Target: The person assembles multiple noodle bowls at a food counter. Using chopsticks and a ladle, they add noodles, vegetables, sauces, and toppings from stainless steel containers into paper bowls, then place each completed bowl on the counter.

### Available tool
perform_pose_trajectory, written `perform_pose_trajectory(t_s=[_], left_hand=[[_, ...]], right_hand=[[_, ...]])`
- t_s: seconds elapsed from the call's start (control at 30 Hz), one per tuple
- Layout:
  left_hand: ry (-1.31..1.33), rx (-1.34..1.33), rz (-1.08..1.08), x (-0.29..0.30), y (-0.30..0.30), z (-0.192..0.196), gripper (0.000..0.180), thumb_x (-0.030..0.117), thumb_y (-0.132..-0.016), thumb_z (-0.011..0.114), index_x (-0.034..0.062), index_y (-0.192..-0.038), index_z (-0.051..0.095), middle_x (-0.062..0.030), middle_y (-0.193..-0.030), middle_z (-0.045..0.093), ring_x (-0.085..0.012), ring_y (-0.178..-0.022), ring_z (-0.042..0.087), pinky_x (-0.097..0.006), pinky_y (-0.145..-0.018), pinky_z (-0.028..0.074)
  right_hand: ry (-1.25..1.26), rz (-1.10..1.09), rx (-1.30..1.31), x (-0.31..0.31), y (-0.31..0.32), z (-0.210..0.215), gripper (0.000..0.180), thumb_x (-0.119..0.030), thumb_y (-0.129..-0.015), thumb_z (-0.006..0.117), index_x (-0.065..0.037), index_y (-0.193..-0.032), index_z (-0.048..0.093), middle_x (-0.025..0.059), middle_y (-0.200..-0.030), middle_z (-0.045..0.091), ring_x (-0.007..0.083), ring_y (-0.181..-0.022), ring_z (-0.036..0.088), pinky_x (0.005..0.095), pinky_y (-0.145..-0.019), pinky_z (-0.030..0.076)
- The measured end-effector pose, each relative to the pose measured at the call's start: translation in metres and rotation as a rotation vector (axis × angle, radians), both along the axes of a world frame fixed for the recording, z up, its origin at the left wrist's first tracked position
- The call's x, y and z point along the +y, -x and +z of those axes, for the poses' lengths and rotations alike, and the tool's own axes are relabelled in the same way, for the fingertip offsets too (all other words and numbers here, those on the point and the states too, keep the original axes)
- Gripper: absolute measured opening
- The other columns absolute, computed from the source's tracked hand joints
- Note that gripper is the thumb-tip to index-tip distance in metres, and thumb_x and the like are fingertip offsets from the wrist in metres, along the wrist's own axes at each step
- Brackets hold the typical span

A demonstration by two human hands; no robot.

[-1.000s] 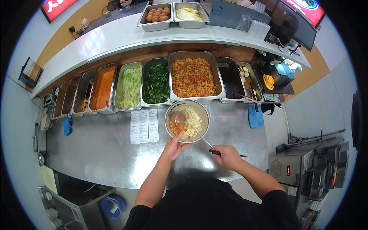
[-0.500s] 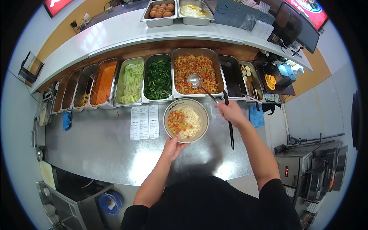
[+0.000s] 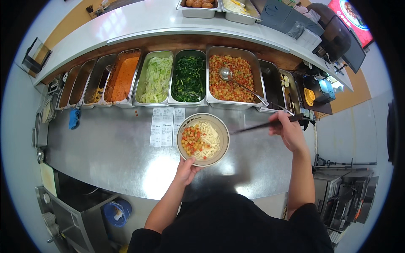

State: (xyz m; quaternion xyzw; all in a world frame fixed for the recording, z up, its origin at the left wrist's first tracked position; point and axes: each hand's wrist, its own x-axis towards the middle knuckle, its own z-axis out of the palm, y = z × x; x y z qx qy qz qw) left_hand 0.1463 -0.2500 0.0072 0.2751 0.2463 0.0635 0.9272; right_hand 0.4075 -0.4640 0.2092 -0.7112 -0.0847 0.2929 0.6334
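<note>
My left hand (image 3: 187, 170) grips the near rim of a beige bowl (image 3: 225, 148), tilted slightly. Inside are pale noodles (image 3: 211, 139) on the right and diced red and yellow vegetables (image 3: 192, 143) on the left. To the right of the bowl, my right hand (image 3: 292, 131) is closed around dark chopsticks (image 3: 263, 125), blurred, their tips pointing left toward the bowl. A metal ladle (image 3: 225, 74) lies in the large pan of diced vegetables (image 3: 244, 65), its handle resting over the near right edge.
Further pans line the counter (image 3: 105, 143): chopped greens (image 3: 188, 78), shredded lettuce (image 3: 157, 78), orange sauce (image 3: 123, 80) and a dark pan (image 3: 270, 80). Paper slips (image 3: 167, 126) lie left of the bowl. A blue cloth (image 3: 74, 118) hangs at left. Eggs (image 3: 200, 4) sit on the raised shelf.
My right hand has let go of the ladle, which now rests in the pan, and moved right. The chopsticks have swung from upright to nearly level. The bowl has come slightly nearer.
</note>
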Motion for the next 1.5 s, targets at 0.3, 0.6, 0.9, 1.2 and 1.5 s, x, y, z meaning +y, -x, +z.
perform_pose_trajectory(t_s=[0.3, 0.6, 0.9, 1.2, 1.5], left_hand=[[-0.008, 0.002, 0.001, 0.011, -0.009, -0.001, 0.060, 0.015, -0.091, 0.050, 0.0088, -0.142, 0.020, -0.0164, -0.136, 0.043, -0.0307, -0.116, 0.055, -0.046, -0.090, 0.053], [0.041, 0.028, 0.040, 0.026, -0.018, -0.007, 0.056, 0.009, -0.092, 0.047, 0.0120, -0.140, 0.020, -0.0143, -0.132, 0.045, -0.0255, -0.107, 0.059, -0.037, -0.080, 0.057], [0.102, -0.003, 0.019, 0.029, -0.018, -0.011, 0.058, 0.005, -0.091, 0.047, 0.0151, -0.140, 0.020, -0.0120, -0.132, 0.044, -0.0235, -0.109, 0.058, -0.036, -0.080, 0.056], [0.055, 0.023, 0.005, 0.030, -0.017, -0.011, 0.054, 0.008, -0.091, 0.048, 0.0111, -0.140, 0.024, -0.0126, -0.132, 0.047, -0.0256, -0.110, 0.058, -0.039, -0.083, 0.055], [0.028, 0.025, -0.028, 0.031, -0.016, -0.013, 0.055, 0.010, -0.091, 0.048, 0.0099, -0.141, 0.024, -0.0129, -0.132, 0.047, -0.0262, -0.112, 0.057, -0.040, -0.086, 0.054]], right_hand=[[-0.184, 0.024, -0.409, 0.177, -0.020, -0.044, 0.019, -0.014, -0.092, 0.056, 0.001, -0.102, 0.062, 0.0059, -0.086, 0.064, 0.0124, -0.072, 0.064, 0.0256, -0.068, 0.052], [0.287, 0.019, -0.641, 0.262, -0.061, -0.103, 0.021, -0.023, -0.087, 0.063, -0.003, -0.089, 0.068, 0.0151, -0.077, 0.066, 0.0295, -0.075, 0.065, 0.0375, -0.067, 0.050], [-0.078, -0.132, -0.274, 0.265, -0.063, -0.130, 0.030, -0.024, -0.091, 0.060, 0.005, -0.091, 0.062, 0.0090, -0.076, 0.064, 0.0171, -0.062, 0.065, 0.0270, -0.053, 0.053], [-0.286, -0.146, -0.033, 0.243, -0.068, -0.121, 0.024, -0.019, -0.092, 0.057, 0.005, -0.092, 0.061, 0.0094, -0.082, 0.062, 0.0181, -0.062, 0.064, 0.0274, -0.056, 0.057], [-0.045, -0.048, -0.259, 0.271, -0.054, -0.134, 0.028, -0.025, -0.090, 0.061, 0.002, -0.093, 0.065, 0.0059, -0.076, 0.065, 0.0151, -0.060, 0.065, 0.0272, -0.054, 0.051]])
